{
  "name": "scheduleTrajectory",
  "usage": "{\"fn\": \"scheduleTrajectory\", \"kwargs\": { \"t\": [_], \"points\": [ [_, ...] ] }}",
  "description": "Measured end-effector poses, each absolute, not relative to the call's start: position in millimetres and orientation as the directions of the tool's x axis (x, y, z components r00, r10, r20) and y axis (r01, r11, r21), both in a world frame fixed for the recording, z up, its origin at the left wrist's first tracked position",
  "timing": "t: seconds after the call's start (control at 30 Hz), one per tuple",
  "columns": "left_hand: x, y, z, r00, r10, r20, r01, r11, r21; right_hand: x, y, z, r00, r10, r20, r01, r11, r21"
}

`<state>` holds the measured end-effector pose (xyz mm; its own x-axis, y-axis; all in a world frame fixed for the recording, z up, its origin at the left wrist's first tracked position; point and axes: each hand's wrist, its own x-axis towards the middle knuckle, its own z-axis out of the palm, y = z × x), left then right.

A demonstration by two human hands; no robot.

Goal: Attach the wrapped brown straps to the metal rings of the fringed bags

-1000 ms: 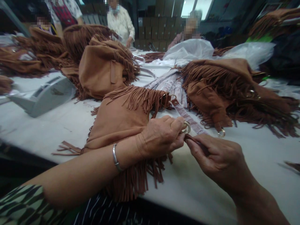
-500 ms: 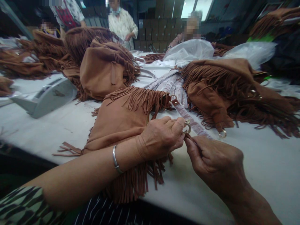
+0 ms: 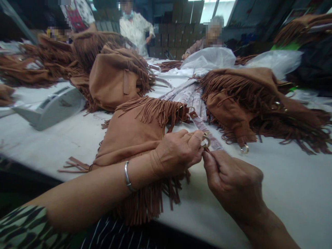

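Observation:
A brown fringed suede bag (image 3: pixel 137 128) lies on its side on the table in front of me. My left hand (image 3: pixel 178 152) reaches across it, fingers closed on a gold metal ring (image 3: pixel 206 141). Just right of the ring, my right hand (image 3: pixel 233 176) pinches a thin brown leather piece (image 3: pixel 206 150), mostly hidden by the fingertips. Both hands' fingertips almost touch. A plastic-wrapped strap (image 3: pixel 207 129) runs from the bag's upper ring (image 3: pixel 191 110) down behind my right hand. Long fringe (image 3: pixel 145 204) hangs over the table's near edge.
A grey tape dispenser (image 3: pixel 57 107) stands at the left. More brown fringed bags (image 3: pixel 114 79) are piled behind it, and others (image 3: pixel 233 93) lie at the right. Clear plastic (image 3: pixel 210 58) lies farther back. Several people (image 3: pixel 135 31) are across the table, before stacked boxes (image 3: pixel 178 34).
My right hand has shifted slightly left and down, still pinching beside the ring. My left hand keeps its hold. A person across the table has moved an arm.

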<state>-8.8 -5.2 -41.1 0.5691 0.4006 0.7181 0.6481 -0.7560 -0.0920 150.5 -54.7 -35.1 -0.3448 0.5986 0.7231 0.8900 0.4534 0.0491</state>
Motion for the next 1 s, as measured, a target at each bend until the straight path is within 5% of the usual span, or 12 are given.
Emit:
{"fn": "scheduleTrajectory", "kwargs": {
  "t": [0.2, 0.53, 1.0],
  "points": [
    [-7, -6, -42, 0.590, 0.447, 0.672, 0.658, -0.749, -0.081, 157, -52, -33, -0.412, 0.626, 0.663, 0.831, 0.556, -0.008],
    [-11, -2, -33, 0.653, 0.484, 0.583, 0.640, -0.764, -0.081, 157, -54, -36, -0.209, 0.743, 0.636, 0.855, 0.454, -0.250],
    [-19, 6, -19, 0.840, 0.467, 0.274, 0.438, -0.884, 0.163, 185, -38, -15, -0.455, 0.877, 0.153, 0.545, 0.410, -0.731]
  ]
}}
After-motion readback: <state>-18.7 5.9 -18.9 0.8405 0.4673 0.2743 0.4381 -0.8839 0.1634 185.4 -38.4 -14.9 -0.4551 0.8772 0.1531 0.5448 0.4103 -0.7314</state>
